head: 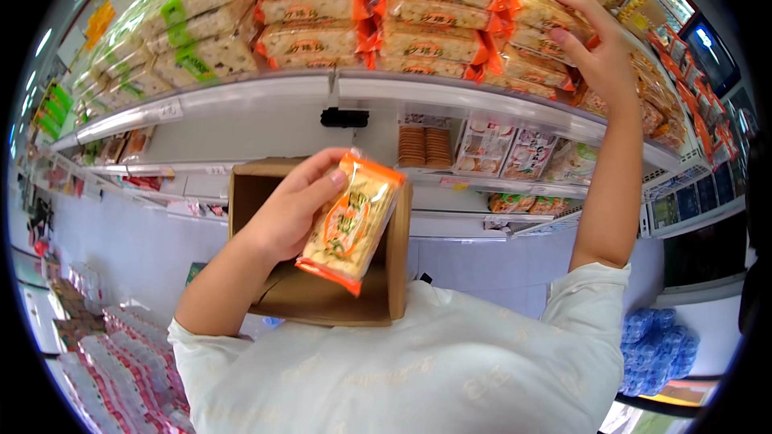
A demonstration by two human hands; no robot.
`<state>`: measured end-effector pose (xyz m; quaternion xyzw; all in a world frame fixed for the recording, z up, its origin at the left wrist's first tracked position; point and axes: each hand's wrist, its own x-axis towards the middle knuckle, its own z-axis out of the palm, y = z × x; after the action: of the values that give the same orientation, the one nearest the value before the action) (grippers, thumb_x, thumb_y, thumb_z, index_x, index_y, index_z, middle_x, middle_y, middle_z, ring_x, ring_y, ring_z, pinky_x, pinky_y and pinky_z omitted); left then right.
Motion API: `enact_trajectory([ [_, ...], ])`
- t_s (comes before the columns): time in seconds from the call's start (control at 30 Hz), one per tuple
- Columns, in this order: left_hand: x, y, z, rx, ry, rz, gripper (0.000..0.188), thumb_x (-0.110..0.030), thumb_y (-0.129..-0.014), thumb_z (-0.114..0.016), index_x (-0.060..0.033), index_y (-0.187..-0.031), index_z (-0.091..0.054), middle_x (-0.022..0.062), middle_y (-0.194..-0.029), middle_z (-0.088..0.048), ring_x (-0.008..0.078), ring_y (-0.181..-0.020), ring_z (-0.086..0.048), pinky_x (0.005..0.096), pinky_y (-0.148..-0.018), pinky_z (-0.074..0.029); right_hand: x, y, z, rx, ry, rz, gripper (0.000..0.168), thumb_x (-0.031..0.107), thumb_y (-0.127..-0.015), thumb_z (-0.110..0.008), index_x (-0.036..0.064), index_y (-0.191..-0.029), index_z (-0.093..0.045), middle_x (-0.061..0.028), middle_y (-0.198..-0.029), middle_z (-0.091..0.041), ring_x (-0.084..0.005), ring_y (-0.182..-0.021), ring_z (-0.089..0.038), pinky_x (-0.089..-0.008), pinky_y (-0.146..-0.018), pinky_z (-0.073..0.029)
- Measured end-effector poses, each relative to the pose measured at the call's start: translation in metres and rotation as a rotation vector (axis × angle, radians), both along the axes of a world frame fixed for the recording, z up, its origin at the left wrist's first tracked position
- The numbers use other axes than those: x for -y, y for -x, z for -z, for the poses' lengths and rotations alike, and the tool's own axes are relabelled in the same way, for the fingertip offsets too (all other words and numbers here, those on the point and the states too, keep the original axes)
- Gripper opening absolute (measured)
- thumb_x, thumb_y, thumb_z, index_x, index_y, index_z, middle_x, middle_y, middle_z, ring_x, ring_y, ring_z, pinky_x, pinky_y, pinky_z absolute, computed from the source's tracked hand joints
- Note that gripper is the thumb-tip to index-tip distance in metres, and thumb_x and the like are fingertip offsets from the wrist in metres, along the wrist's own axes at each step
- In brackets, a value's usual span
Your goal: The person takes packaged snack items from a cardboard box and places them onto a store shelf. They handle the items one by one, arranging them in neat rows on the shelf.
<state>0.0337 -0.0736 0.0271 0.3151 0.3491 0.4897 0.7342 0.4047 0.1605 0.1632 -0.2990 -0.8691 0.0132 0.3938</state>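
Note:
My left hand (286,208) holds a clear-wrapped puffed-grain snack bar packet (350,223) with orange ends, tilted, above a cardboard box (398,271). The box gapes upward against my front; its visible inside is bare cardboard. Up at the shelf's right, my right hand (603,51) rests over a stack of similar orange-ended packets (537,39), thumb on the front and fingers across the top. Whether it grips one of them I cannot tell. More such packets (434,12) are piled in columns along the shelf, beside green-banded packets (193,60) at the left.
The shelf's clear front edge (458,87) runs between my arms and the packets. Lower shelves hold biscuits (424,146) and boxed snacks (485,147). A black clip-like object (344,117) sits under the edge. Wrapped bottle packs (120,367) stand on the floor at left, blue ones (657,349) at right.

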Motion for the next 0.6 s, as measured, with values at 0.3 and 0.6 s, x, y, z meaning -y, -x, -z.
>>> enact_trajectory([
  [0.3, -0.006, -0.007, -0.008, 0.030, -0.047, -0.030, 0.037, -0.022, -0.112, -0.056, -0.0029, -0.142, -0.048, 0.0111, -0.131, -0.067, 0.0197, -0.121, -0.069, 0.0383, -0.101, -0.061, 0.106, 0.046, 0.047, -0.001, -0.416, -0.158, 0.033, 0.016, -0.085, -0.079, 0.011, -0.116, -0.073, -0.0142, -0.136, -0.068, -0.0354, -0.127, -0.064, -0.0499, -0.105, -0.050],
  [0.6, 0.005, -0.022, 0.003, -0.027, 0.077, 0.103, 0.035, -0.030, -0.116, -0.046, -0.0020, -0.133, -0.058, 0.0082, -0.121, -0.068, 0.0159, -0.108, -0.069, 0.0347, -0.094, -0.059, 0.164, 0.121, 0.088, 0.324, -0.157, -0.694, 0.010, 0.014, -0.085, -0.070, 0.010, -0.089, -0.061, -0.0119, -0.125, -0.067, -0.0304, -0.120, -0.063, -0.0528, -0.106, -0.049],
])
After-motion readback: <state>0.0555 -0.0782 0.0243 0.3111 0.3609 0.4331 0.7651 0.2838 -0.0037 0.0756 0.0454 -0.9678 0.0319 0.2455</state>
